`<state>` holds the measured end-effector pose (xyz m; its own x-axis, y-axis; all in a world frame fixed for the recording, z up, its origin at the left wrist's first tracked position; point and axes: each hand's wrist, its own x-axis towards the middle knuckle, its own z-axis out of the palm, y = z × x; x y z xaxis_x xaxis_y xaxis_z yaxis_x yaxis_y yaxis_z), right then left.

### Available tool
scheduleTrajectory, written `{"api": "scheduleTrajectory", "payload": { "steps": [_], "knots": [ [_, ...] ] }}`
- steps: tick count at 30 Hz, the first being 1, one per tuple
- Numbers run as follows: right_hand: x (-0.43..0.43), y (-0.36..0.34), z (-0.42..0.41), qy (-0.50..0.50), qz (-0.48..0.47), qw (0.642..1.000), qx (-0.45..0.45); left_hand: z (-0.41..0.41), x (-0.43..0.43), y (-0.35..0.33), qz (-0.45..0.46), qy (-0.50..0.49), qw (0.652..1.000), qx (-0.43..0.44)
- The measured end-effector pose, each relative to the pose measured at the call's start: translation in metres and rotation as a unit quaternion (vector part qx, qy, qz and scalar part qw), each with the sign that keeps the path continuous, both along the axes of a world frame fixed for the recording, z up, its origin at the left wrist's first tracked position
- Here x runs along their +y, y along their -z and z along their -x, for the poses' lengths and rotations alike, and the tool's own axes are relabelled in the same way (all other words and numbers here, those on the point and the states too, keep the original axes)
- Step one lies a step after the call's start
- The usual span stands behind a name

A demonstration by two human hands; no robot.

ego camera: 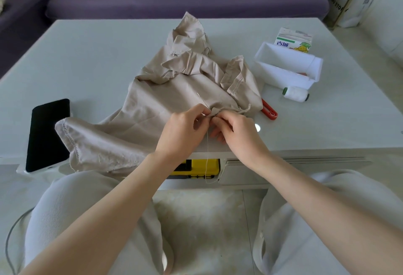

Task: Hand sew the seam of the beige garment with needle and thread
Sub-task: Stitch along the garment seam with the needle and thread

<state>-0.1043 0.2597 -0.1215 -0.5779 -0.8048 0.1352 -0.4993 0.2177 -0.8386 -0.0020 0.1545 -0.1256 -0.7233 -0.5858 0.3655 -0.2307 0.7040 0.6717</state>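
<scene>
I see a pale counter (87, 61) carrying everything, with the beige garment (165, 104) crumpled across its middle and one stitched hem hanging toward the near edge. A dark phone (48, 135) lies to the left; a white tray (287, 67), a spool of white thread (296, 94) and a red tool (269, 109) sit to the right. My left hand (183, 130) is pinched shut on a fold of the seam, and my right hand (237, 133) is closed just beside it, gripping the same fold. The needle (201, 99) pokes up out of the cloth by the left fingertips, its thread (207, 143) trailing down past the counter edge. I judge the fabric light, limp and prone to slipping, so I'd hold it close to the stitch line, keeping it taut.
</scene>
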Motion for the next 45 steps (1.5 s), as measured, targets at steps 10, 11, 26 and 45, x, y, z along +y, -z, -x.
{"api": "scheduleTrajectory", "payload": {
  "steps": [10, 11, 26, 45],
  "knots": [
    [0.005, -0.001, -0.003, -0.038, -0.026, 0.996, 0.078, 0.003, 0.005, -0.01, -0.103, -0.004, 0.995, 0.021],
    [0.005, -0.001, -0.002, -0.043, -0.035, 0.994, 0.099, 0.004, 0.005, -0.01, -0.106, -0.008, 0.994, 0.02],
    [0.0, 0.007, 0.003, 0.029, 0.071, 0.965, 0.252, 0.002, 0.006, -0.004, -0.005, 0.018, 1.0, -0.01],
    [0.005, -0.021, 0.016, 0.057, 0.184, 0.978, -0.075, 0.005, 0.008, -0.001, -0.011, 0.074, 0.996, -0.047]
  ]
}}
